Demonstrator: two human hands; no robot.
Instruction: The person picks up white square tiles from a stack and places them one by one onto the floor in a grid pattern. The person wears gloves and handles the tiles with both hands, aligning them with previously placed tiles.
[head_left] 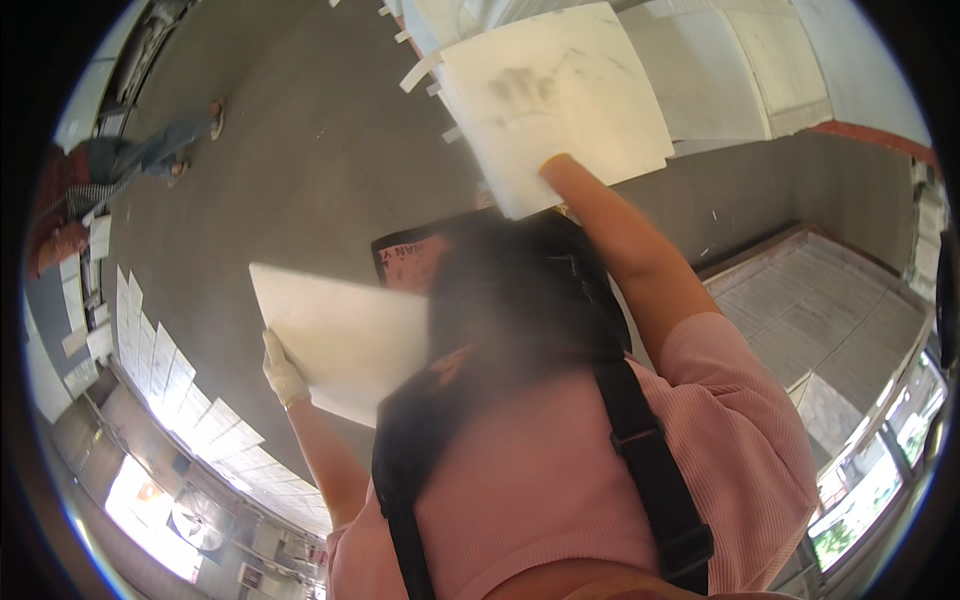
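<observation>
My left hand (pixel 283 372), in a white glove, grips the left edge of a pale square tile (pixel 345 340). The tile is tilted beside my body, its right part hidden behind my dark apron. My right arm stretches up to a stack of white, grey-veined tiles (pixel 610 110) at the top. There my right hand (pixel 525 105), also seemingly in a white glove, hardly stands out against the top tile. Its greyish fingers look spread and flat on the surface, though blurred. White strips (pixel 421 72) stick out from the stack's left side.
More pale slabs (pixel 700 75) lie right of the stack. A wooden-edged pallet or frame with grey tiles (pixel 820 300) is at the right. Several sheets or tiles (pixel 160 350) line the left side. Another person (pixel 130 160) is at the far left, and a fan (pixel 197 522) at lower left.
</observation>
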